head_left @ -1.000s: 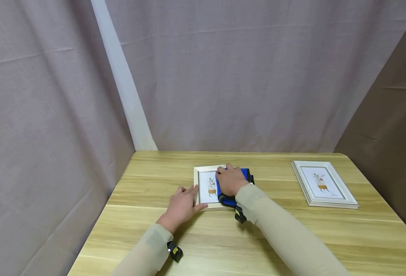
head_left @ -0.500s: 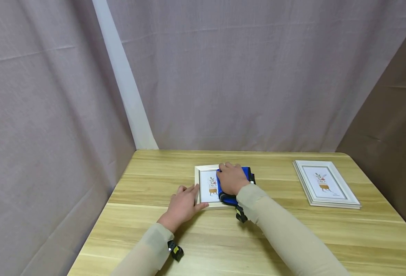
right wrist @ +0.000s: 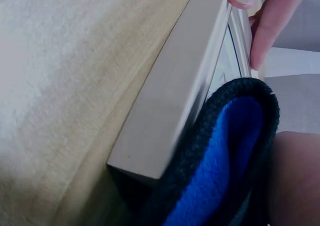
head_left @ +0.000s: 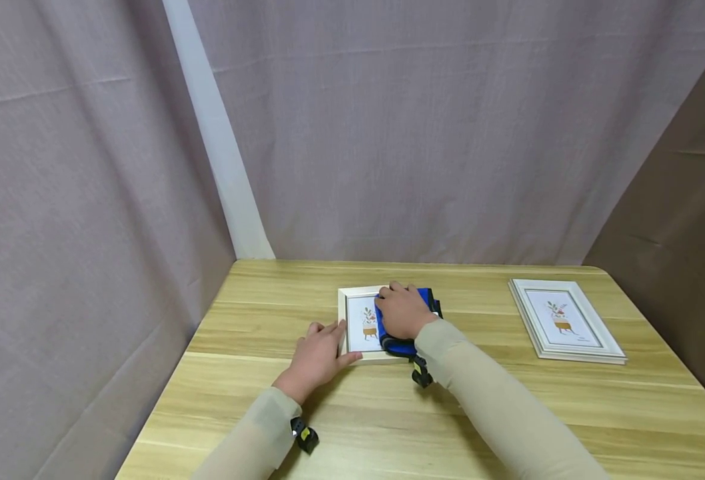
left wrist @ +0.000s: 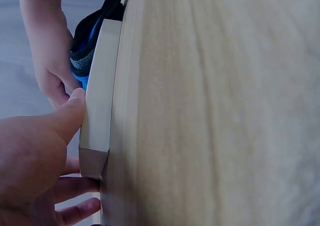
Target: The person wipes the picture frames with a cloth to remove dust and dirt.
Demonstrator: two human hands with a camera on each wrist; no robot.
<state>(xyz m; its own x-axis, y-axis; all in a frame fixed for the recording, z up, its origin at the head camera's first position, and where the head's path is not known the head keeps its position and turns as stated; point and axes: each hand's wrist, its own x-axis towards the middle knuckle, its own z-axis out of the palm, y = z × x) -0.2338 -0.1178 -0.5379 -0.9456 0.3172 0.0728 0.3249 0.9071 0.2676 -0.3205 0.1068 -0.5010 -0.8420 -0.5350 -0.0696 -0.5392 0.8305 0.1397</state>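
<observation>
A white picture frame (head_left: 343,309) with a potted-plant print lies flat on the wooden table. My left hand (head_left: 316,355) steadies its near left corner, with the thumb along the near edge and the fingers reaching the left side. In the left wrist view, that thumb (left wrist: 70,113) touches the frame's edge (left wrist: 100,93). My right hand (head_left: 402,313) grips a folded blue cloth (head_left: 422,300) with dark trim and presses it over the right part of the frame, hiding that part. The cloth's folded edge (right wrist: 200,171) fills the lower right wrist view.
To the right lies a stack of similar white picture frames (head_left: 613,347), the top one showing the same plant print. Grey curtains (head_left: 388,147) stand behind and left of the table (head_left: 256,313), and a brown one (head_left: 682,220) to the right.
My right hand and the cloth have shifted very slightly toward the far side of the frame. The left hand keeps its place at the corner.
</observation>
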